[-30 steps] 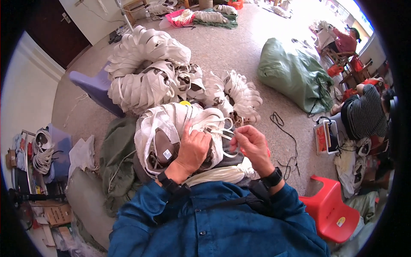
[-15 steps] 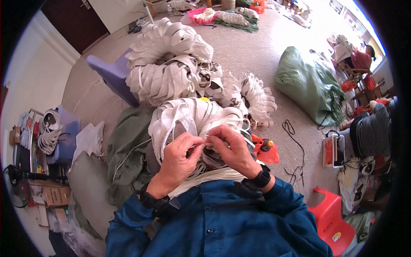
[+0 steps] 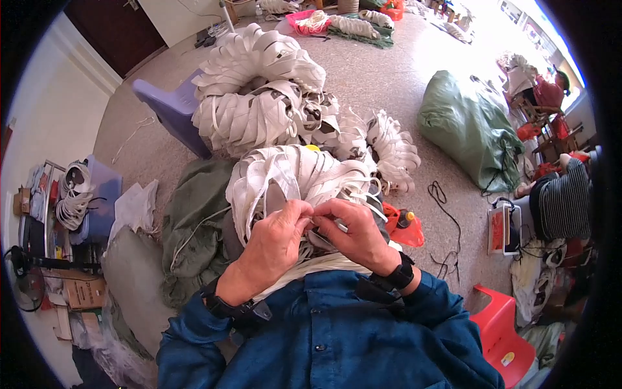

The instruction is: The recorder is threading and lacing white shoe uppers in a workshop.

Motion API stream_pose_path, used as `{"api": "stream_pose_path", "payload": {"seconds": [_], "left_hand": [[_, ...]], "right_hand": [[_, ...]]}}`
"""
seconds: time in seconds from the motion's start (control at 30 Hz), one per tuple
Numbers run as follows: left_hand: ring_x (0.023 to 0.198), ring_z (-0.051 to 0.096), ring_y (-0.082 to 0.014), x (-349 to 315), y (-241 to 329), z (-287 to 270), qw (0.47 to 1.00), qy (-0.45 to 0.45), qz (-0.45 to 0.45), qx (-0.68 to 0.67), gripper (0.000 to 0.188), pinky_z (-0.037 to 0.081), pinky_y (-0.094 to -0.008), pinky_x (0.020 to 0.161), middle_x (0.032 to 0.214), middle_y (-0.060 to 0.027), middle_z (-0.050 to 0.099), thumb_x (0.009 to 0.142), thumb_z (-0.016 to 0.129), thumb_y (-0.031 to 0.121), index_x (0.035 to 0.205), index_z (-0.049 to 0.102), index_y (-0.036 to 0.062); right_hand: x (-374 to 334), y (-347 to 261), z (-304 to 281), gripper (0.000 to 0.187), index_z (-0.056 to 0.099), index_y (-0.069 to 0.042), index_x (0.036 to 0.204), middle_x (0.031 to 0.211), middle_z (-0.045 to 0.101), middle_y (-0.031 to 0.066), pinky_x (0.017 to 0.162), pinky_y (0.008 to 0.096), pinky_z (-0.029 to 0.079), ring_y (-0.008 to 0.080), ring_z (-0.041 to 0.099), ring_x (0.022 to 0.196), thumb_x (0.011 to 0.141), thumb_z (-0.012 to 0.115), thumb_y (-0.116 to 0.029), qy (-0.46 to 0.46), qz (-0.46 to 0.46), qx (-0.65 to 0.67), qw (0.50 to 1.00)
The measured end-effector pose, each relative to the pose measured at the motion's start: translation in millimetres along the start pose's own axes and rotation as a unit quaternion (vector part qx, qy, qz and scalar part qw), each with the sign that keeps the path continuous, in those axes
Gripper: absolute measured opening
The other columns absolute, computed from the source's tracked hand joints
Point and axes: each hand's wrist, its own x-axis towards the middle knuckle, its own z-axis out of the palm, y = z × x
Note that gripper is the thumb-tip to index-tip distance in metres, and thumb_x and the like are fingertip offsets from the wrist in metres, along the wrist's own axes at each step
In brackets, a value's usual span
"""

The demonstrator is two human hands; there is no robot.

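My left hand point(image 3: 273, 241) and my right hand point(image 3: 355, 232) meet fingertip to fingertip over my lap, both closed in a pinch. A short bit of white lace point(image 3: 342, 227) shows by the right fingers; the rest of what they grip is mostly hidden. Just beyond them lies a bundle of white pieces that look like shoe uppers point(image 3: 317, 165), nested together, with loose white loops at its right side. Long cream-white laces point(image 3: 327, 264) lie across my lap under the wrists.
More white bundles point(image 3: 259, 61) are piled ahead, by a purple chair point(image 3: 170, 107). Dark green cloth point(image 3: 194, 220) lies left. To the right are an orange bag point(image 3: 408, 232), a black cord point(image 3: 453, 223), a full green sack point(image 3: 463, 126) and a red stool point(image 3: 502, 330). Another person point(image 3: 564, 204) sits far right.
The left hand has turned so its back shows more, and its fingers have closed in against the right fingertips. Both hands stay over the same bundle.
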Motion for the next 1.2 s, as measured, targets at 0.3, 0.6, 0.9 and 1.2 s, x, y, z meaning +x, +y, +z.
{"api": "stream_pose_path", "payload": {"seconds": [0.3, 0.6, 0.9, 1.2], "left_hand": [[0.084, 0.067, -0.0334, 13, 12, 13, 0.999, -0.028, -0.017, -0.03, 0.014, 0.052, -0.0399, 0.073, 0.09, -0.0172, 0.066, 0.094, 0.057, 0.001, 0.107, 0.057, 0.0023], [0.14, 0.034, -0.0338, 27, -93, 134, 0.944, -0.043, -0.014, 0.328, 0.089, 0.031, -0.0603, 0.11, 0.151, -0.0189, 0.037, 0.082, 0.065, 0.056, 0.143, 0.039, -0.0032], [0.139, 0.033, -0.0403, 34, -107, 143, 0.95, -0.001, 0.052, 0.309, 0.087, 0.034, -0.0473, 0.11, 0.15, -0.0269, 0.032, 0.083, 0.071, 0.043, 0.142, 0.035, -0.0096], [0.139, 0.033, -0.0408, 31, -92, 134, 0.959, 0.017, 0.035, 0.28, 0.093, 0.03, -0.0487, 0.112, 0.149, -0.0261, 0.034, 0.078, 0.075, 0.046, 0.142, 0.035, -0.0086]], "right_hand": [[-20, -1, -14, 0.014, 0.059, 0.0, 0.103, 0.088, 0.065, 0.0167, 0.069, 0.0385, 0.053, 0.0323, 0.067, 0.079, 0.089, 0.06, 0.0, 0.021, -0.045, -0.049, 0.998], [-43, -12, -4, 0.016, 0.061, -0.001, 0.104, 0.088, 0.064, 0.014, 0.076, 0.0383, 0.052, 0.0336, 0.065, 0.083, 0.088, 0.062, 0.001, -0.027, -0.051, -0.034, 0.998], [-42, -116, -15, 0.014, 0.056, 0.0, 0.108, 0.099, 0.058, 0.0155, 0.08, 0.0432, 0.048, 0.0359, 0.058, 0.091, 0.095, 0.054, -0.006, -0.276, -0.169, 0.29, 0.9], [-42, -107, -44, 0.01, 0.061, 0.003, 0.103, 0.1, 0.064, 0.0135, 0.099, 0.0455, 0.047, 0.0308, 0.063, 0.098, 0.099, 0.053, -0.001, -0.265, 0.0, 0.325, 0.908]]}}
